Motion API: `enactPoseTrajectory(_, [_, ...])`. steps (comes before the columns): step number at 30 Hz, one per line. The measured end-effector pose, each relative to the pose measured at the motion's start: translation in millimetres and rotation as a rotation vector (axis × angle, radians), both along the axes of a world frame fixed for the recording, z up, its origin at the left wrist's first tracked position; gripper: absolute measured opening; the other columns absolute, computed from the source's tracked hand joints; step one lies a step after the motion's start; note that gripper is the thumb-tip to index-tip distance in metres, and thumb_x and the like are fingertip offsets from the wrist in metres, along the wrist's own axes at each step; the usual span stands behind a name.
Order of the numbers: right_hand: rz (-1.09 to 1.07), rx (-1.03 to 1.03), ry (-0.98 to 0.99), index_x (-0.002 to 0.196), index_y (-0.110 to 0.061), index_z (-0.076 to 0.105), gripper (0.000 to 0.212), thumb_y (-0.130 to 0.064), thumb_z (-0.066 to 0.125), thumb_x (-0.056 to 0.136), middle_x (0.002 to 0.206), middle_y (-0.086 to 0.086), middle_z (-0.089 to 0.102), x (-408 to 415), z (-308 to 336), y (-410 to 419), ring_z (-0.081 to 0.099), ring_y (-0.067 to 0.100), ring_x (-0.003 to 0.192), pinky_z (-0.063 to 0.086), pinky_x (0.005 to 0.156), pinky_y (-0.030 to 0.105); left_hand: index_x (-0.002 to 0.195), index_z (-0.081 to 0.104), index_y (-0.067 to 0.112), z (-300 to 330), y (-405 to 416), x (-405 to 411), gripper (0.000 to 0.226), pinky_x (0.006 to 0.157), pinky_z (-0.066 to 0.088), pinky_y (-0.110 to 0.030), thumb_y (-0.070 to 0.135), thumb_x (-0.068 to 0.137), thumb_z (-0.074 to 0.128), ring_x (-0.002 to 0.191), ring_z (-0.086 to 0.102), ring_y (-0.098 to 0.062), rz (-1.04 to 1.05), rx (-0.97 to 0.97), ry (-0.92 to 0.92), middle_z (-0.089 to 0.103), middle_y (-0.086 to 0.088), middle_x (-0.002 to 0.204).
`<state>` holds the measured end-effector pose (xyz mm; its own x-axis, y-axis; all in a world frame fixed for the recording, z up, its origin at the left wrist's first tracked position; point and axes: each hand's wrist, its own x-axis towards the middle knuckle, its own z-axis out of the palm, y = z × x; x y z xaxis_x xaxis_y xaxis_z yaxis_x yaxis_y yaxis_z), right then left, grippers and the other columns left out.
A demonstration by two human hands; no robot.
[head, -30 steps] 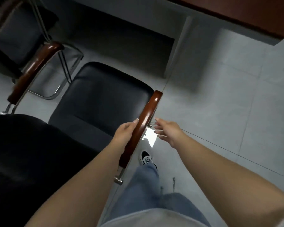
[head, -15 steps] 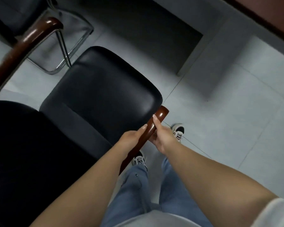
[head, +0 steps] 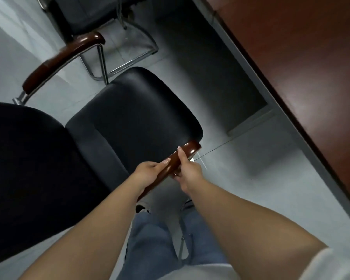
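Both of your hands are on the brown wooden armrest (head: 188, 150) at the right edge of the black chair seat (head: 141, 116). Your left hand (head: 150, 171) grips it from the seat side, thumb laid along the top. Your right hand (head: 189, 172) clasps it from the outer side, just beside the left, thumb pointing toward the armrest's rounded front end. The chair stands on the grey tiled floor (head: 271, 178), its backrest (head: 28, 168) close to you on the left. The opposite armrest (head: 63, 55) lies across the seat, a second chair (head: 85, 15) stands beyond it, and a brown desk (head: 301, 67) runs along the right.
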<state>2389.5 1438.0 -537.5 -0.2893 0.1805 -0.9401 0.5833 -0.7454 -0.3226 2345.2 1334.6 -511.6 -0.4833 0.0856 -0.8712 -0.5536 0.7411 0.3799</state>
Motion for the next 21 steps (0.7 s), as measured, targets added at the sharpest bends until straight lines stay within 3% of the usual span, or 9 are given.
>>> enactPoseTrajectory(4, [0.016,0.059,-0.031,0.102,-0.005,0.057,0.036,-0.037,0.061,0.088,0.094,0.009,0.065,7,-4,47,0.063,0.023,0.085,0.052,0.071,0.031,0.101,0.071,0.015,-13,45,15,0.043,0.082,0.049,-0.031,0.05,0.09,0.05,0.088,0.064,-0.024,0.051,0.039,-0.033,0.069,-0.01,0.096])
enactPoseTrajectory(7, [0.034,0.074,-0.074,0.085,-0.007,0.058,0.029,-0.036,0.058,0.09,0.086,0.008,0.065,26,-13,70,0.063,0.021,0.082,0.052,0.076,0.032,0.11,0.068,0.017,-30,68,35,0.041,0.08,0.047,-0.03,0.048,0.092,0.047,0.088,0.061,-0.021,0.023,0.066,-0.084,0.067,-0.007,0.098])
enactPoseTrajectory(9, [0.04,0.087,-0.087,0.082,-0.007,0.059,0.029,-0.035,0.057,0.09,0.087,0.009,0.067,37,-18,80,0.065,0.022,0.083,0.053,0.083,0.035,0.113,0.065,0.017,-34,76,46,0.039,0.072,0.046,-0.027,0.045,0.093,0.047,0.083,0.06,-0.019,0.029,0.075,-0.078,0.065,-0.006,0.097])
enactPoseTrajectory(11, [0.041,0.082,-0.07,0.082,-0.007,0.06,0.029,-0.035,0.058,0.09,0.085,0.009,0.067,39,-19,84,0.065,0.021,0.08,0.053,0.079,0.034,0.115,0.064,0.018,-35,80,51,0.039,0.069,0.045,-0.025,0.045,0.094,0.046,0.082,0.059,-0.017,0.014,0.086,-0.065,0.065,-0.004,0.098])
enactPoseTrajectory(16, [0.182,0.228,-0.104,0.081,-0.008,0.059,0.035,-0.042,0.059,0.088,0.089,0.011,0.068,41,-14,79,0.065,0.022,0.08,0.054,0.084,0.034,0.119,0.062,0.018,-25,69,54,0.044,0.087,0.043,-0.028,0.048,0.094,0.042,0.102,0.059,-0.022,0.111,0.099,0.015,0.063,-0.006,0.112])
enactPoseTrajectory(18, [0.23,0.376,-0.081,0.09,-0.006,0.058,0.036,-0.042,0.058,0.089,0.088,0.007,0.066,49,-9,76,0.062,0.019,0.077,0.052,0.082,0.032,0.116,0.063,0.015,-17,57,61,0.042,0.085,0.041,-0.027,0.045,0.095,0.043,0.101,0.058,-0.019,0.231,0.128,0.024,0.063,-0.004,0.111])
enactPoseTrajectory(21, [0.272,0.619,0.006,0.119,-0.012,0.051,0.041,-0.039,0.058,0.09,0.082,-0.004,0.054,65,9,65,0.055,0.015,0.082,0.041,0.076,0.027,0.109,0.061,0.016,1,34,80,0.03,0.08,0.042,-0.026,0.037,0.096,0.044,0.087,0.061,-0.013,0.498,0.241,0.04,0.067,0.0,0.097])
